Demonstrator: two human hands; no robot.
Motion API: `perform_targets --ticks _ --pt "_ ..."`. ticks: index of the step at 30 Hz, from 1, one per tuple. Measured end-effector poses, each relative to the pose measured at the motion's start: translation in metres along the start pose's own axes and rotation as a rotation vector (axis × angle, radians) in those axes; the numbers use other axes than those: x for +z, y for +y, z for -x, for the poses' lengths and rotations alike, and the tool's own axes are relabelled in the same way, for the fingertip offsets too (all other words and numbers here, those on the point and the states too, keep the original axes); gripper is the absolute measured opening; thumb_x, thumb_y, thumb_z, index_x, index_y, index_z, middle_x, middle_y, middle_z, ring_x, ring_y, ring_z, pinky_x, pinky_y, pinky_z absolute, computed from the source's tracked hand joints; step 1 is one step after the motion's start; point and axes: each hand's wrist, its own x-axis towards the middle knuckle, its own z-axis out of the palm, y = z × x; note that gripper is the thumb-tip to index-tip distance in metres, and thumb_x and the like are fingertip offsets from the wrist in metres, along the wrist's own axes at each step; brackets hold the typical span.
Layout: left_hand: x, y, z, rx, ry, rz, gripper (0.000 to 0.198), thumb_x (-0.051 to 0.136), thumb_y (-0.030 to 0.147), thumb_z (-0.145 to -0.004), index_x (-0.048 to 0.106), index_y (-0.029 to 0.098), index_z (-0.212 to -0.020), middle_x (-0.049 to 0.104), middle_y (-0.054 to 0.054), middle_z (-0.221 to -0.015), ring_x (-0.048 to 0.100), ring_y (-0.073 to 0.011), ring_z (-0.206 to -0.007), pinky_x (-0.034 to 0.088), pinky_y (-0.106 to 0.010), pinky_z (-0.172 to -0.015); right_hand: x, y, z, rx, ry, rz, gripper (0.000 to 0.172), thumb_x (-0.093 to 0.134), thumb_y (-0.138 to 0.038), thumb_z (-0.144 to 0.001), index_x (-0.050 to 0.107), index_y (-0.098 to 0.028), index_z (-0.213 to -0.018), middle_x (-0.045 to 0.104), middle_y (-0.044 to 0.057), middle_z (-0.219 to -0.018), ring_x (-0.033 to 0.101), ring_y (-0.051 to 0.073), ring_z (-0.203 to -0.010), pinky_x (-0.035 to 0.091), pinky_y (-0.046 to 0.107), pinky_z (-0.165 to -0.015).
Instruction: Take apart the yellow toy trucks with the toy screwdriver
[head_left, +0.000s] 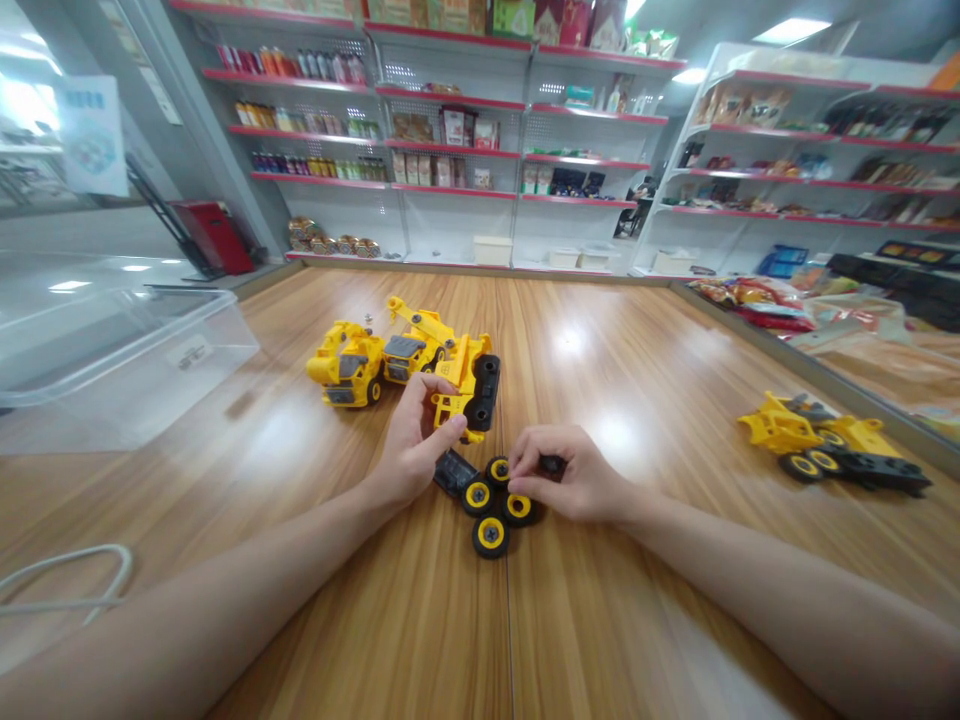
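Note:
My left hand (415, 437) grips a yellow toy truck body (461, 385) with a black underside, holding it tilted on the wooden table (660, 360). My right hand (566, 478) is closed in a pinch over a small black part (553, 463), right beside several loose black wheels with yellow hubs (491, 500). A dark flat piece (452, 470) lies under my left hand's fingers.
Two assembled yellow toy trucks (375, 360) stand behind my left hand. Another yellow toy vehicle (825, 445) lies at the right. A clear plastic bin (112, 350) sits at the left, a white cord (71, 580) near the front left. Store shelves line the back.

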Motion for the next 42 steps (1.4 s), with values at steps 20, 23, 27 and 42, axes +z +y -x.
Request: perform_targets --ticks 20,23,27,42 --pt "0.0 0.005 0.002 0.066 -0.042 -0.091 0.025 0.066 0.03 -0.083 0.049 0.021 -0.099 0.046 0.0 -0.091 0.049 -0.0115 -0.071 0.045 -0.023 -0.06 -0.009 0.004 0.003 -0.064 -0.088 0.248 0.015 0.066 -0.03 -0.085 0.066 -0.015 -0.087 0.059 -0.001 -0.064 0.05 0.009 -0.053 0.04 0.021 -0.052" --pt "0.0 0.005 0.001 0.073 -0.044 -0.109 0.024 0.066 0.03 -0.084 0.049 0.021 -0.099 0.045 0.0 -0.091 0.048 -0.0108 -0.07 0.045 -0.022 -0.059 -0.008 0.005 0.005 -0.187 -0.23 0.278 0.026 0.074 -0.037 -0.078 0.066 -0.015 -0.089 0.057 0.0 -0.068 0.052 0.01 -0.057 0.04 0.022 -0.054" --pt "0.0 0.004 0.002 0.073 -0.04 -0.109 0.025 0.065 0.03 -0.084 0.048 0.021 -0.099 0.045 0.0 -0.091 0.048 -0.0111 -0.07 0.045 -0.022 -0.059 -0.007 0.006 0.006 -0.209 -0.317 0.348 0.015 0.069 -0.03 -0.08 0.064 -0.017 -0.084 0.06 0.002 -0.075 0.054 0.012 -0.063 0.04 0.023 -0.055" --pt "0.0 0.003 0.002 0.065 -0.048 -0.081 0.025 0.065 0.029 -0.084 0.047 0.021 -0.099 0.044 -0.001 -0.093 0.047 -0.0118 -0.075 0.045 -0.021 -0.06 -0.011 0.006 0.006 -0.101 -0.262 0.364 0.009 0.065 -0.019 -0.077 0.062 -0.017 -0.086 0.059 0.002 -0.078 0.054 0.012 -0.065 0.043 0.024 -0.059"
